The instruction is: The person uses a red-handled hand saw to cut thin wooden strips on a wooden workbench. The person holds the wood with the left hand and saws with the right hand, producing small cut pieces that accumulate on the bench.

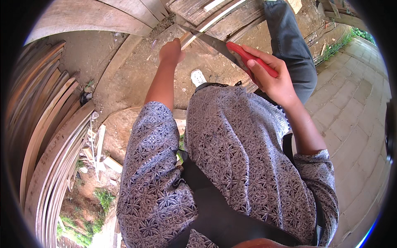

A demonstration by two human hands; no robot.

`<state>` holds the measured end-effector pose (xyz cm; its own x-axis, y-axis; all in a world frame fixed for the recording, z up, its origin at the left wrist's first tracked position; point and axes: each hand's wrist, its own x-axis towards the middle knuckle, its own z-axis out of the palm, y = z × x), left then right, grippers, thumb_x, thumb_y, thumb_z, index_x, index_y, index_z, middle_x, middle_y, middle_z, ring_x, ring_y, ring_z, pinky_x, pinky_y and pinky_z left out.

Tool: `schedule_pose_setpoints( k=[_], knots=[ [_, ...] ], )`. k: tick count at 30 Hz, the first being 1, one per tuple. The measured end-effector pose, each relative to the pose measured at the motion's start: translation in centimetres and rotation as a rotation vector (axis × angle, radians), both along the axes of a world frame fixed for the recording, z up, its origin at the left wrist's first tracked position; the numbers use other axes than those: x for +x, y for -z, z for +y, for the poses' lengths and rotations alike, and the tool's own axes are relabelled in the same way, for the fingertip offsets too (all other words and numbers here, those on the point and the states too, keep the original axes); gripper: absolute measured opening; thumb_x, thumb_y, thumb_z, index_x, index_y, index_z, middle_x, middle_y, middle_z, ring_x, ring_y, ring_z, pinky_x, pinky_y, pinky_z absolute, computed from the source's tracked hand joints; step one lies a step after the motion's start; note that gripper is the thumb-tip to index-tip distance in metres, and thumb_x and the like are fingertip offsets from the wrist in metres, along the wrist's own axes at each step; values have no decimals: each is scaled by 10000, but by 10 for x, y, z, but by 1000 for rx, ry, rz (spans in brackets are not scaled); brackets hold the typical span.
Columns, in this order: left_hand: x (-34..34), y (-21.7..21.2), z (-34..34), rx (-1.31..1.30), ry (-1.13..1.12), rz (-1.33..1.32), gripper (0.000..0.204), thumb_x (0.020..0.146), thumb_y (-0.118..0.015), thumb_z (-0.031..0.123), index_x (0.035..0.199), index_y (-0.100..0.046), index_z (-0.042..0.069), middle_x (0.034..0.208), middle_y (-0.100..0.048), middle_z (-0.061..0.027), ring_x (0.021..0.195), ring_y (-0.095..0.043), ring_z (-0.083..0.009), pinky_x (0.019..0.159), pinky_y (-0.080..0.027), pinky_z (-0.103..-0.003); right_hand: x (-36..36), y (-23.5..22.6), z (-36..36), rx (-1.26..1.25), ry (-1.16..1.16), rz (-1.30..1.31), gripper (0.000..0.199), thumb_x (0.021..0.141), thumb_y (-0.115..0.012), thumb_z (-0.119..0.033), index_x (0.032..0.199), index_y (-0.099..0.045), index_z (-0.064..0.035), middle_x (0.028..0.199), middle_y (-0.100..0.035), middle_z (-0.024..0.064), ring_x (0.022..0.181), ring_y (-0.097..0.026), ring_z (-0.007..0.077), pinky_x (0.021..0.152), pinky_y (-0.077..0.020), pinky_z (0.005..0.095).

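Note:
My right hand [271,76] is wrapped round the red handle of a handsaw [217,43]. The saw's blade slants up and left, lying across a narrow pale wood strip [223,15]. Closed round the near end of that strip is my left hand [170,51], a little below and left of where the blade crosses it. The strip runs up and right over a stack of rough wooden boards [237,25]. Whether the teeth have cut into the strip is too small to tell.
Many long planks [53,157] are stacked along the left, and wide boards [91,18] lie at the far left. Wood offcuts [111,164] litter the dirt ground. My right leg [289,45] is raised beside the board stack. Paving [351,103] stretches along the right.

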<state>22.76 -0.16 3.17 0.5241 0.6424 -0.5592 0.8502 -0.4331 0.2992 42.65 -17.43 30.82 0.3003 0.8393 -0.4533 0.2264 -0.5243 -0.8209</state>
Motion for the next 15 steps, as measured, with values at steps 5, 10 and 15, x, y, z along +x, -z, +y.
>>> schedule_pose_setpoints(
  k=[5, 10, 15],
  knots=[
    [-3, 9, -4, -7, -14, -17, 374, 807, -682, 226, 1114, -623, 21, 984, -724, -225, 944, -707, -393, 835, -565, -487, 10, -24, -16, -130, 68, 116, 425, 1007, -647, -248, 1344, -610, 8, 1012, -711, 83, 889, -615, 76, 783, -497, 232],
    [-2, 2, -9, -39, 8, -9, 401, 807, -695, 248, 1125, -615, 19, 971, -722, -233, 928, -706, -405, 821, -565, -501, 6, -5, -26, -43, 116, 76, 439, 1007, -649, -253, 1347, -601, 20, 1017, -711, 81, 898, -619, 76, 787, -499, 231],
    [2, -18, -14, -68, -28, 70, 386, 811, -703, 209, 1145, -610, 39, 1012, -726, -227, 953, -713, -388, 828, -572, -481, 5, -2, -20, -36, 127, 103, 424, 1007, -648, -243, 1341, -609, 15, 1023, -716, 82, 895, -631, 79, 782, -510, 238]
  ],
)
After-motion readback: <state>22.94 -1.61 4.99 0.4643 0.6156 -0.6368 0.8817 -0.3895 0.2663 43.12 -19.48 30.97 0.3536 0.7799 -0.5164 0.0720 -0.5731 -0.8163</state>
